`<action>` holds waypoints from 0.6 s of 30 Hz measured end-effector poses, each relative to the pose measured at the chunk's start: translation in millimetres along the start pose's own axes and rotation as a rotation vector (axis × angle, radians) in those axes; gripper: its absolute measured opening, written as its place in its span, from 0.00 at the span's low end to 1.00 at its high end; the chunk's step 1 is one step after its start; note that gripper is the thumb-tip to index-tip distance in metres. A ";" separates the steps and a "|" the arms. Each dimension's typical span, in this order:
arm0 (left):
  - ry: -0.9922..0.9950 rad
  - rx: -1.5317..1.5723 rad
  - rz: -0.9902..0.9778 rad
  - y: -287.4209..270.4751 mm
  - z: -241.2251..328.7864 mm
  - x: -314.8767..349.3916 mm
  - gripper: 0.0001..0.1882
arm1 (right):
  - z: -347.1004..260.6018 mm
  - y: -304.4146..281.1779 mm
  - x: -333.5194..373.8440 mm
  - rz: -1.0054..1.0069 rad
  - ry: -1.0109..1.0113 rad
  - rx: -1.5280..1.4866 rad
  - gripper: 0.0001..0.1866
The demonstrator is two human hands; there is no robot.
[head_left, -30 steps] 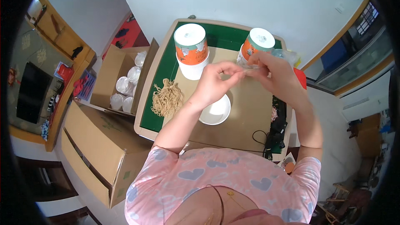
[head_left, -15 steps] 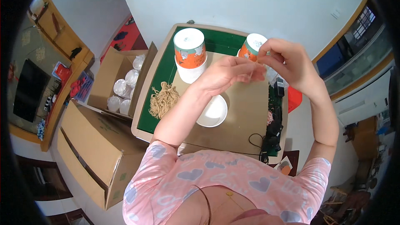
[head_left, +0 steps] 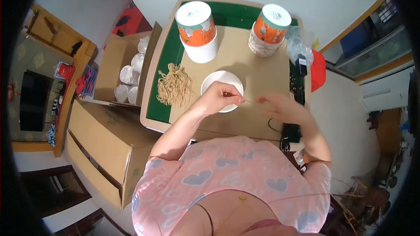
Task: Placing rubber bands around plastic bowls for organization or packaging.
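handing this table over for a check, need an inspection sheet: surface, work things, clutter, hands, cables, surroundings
surface: green-topped table, largely covered by a brown sheet
work things: white bowl below the left hand; thin pale piece at that hand's fingertips, too small to identify
other things: tan string bundle; left cup stack and right cup stack, bottoms up
clutter: clear plastic at the far right
left hand: thumb and fingers pinched
right hand: blurred, grip unclear
cables: black cable, near right corner
surroundings: open cardboard box holding white items; second cardboard box
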State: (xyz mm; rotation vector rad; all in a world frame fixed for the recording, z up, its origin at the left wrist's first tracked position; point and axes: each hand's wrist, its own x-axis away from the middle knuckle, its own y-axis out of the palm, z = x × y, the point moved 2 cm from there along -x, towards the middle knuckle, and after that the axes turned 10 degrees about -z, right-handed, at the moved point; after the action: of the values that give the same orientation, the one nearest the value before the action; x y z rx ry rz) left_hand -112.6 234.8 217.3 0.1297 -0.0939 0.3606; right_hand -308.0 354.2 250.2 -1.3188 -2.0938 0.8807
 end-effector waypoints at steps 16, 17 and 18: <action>-0.363 0.208 0.273 -9.7 -81.1 27.4 0.22 | 38.1 143.1 -51.8 0.494 0.142 -0.816 0.03; -0.366 0.216 0.279 -10.4 -85.7 26.9 0.22 | 33.3 136.8 -51.7 0.484 0.145 -0.818 0.03; -0.400 0.268 0.188 -9.0 -93.1 25.4 0.20 | 25.9 127.2 -51.8 0.448 0.131 -0.651 0.04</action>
State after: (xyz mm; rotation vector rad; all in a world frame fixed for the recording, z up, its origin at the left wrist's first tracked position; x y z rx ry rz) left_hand -79.4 248.5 127.3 0.4604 -0.4552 0.5311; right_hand -231.4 340.8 134.0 -2.1707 -2.0915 0.2386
